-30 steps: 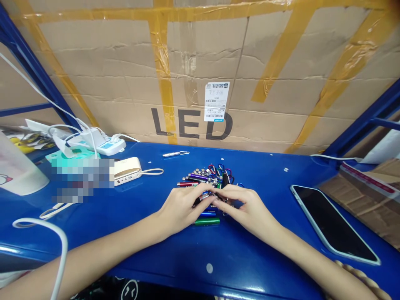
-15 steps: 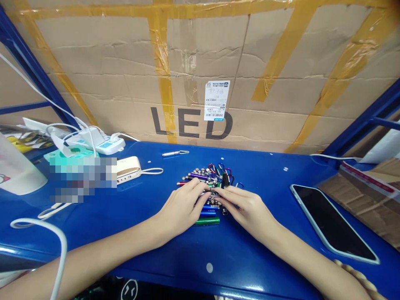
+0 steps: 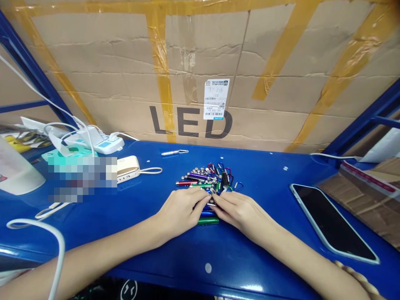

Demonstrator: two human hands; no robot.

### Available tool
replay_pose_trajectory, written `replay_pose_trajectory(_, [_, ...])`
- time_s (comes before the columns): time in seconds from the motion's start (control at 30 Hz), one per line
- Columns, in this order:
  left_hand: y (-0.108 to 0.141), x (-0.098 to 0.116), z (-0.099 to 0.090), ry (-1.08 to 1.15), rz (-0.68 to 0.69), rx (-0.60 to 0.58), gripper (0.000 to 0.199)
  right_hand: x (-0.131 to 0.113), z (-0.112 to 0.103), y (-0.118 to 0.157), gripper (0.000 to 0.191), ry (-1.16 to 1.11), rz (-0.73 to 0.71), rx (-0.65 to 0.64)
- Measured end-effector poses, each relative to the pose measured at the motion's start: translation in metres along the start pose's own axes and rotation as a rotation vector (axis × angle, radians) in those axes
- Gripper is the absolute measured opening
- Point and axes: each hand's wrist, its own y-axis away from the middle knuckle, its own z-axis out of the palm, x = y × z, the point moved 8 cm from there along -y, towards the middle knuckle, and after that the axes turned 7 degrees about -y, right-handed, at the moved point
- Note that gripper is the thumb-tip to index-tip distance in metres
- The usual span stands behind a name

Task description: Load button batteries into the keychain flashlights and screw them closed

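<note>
My left hand [image 3: 183,211] and my right hand [image 3: 242,208] meet over a small pile on the blue table [image 3: 175,266]. The fingers of both are closed in a pinch, nearly tip to tip. What they hold is small, partly silver and mostly hidden. Around them lie slim metal tubes like keychain flashlights: a red tube [image 3: 184,183], a purple tube [image 3: 197,176] and, closest to me, a green tube [image 3: 208,221] beside a blue one. Loose button cells [image 3: 198,170] and small carabiner clips [image 3: 239,186] are scattered among them.
A silver tube with a clip [image 3: 174,153] lies behind the pile. On the left are a cream power bank [image 3: 128,167], a power strip [image 3: 111,143] and a white cable [image 3: 61,246]. A phone [image 3: 334,223] lies right. A large cardboard box [image 3: 125,83] stands behind.
Both hands have come slightly down and closer to me, showing more of the tubes behind them. The dark, slim piece seen between the fingers earlier is now mostly hidden.
</note>
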Motion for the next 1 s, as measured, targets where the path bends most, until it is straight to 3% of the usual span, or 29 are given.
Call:
replay_pose_trajectory(0.37, [0.002,0.003,-0.007,0.144,-0.012,0.095,0.025,-0.011,-0.01,-0.001,0.023,0.148,-0.124,0.114])
replay_pose_trajectory(0.7, [0.002,0.002,-0.009,0.136,-0.041,0.14,0.021,0.001,-0.004,0.002,0.023,-0.051,0.002,0.04])
replay_pose_trajectory(1.0, [0.009,0.011,-0.007,0.024,0.063,0.172,0.024,0.0,-0.002,0.003,0.03,-0.102,0.056,0.043])
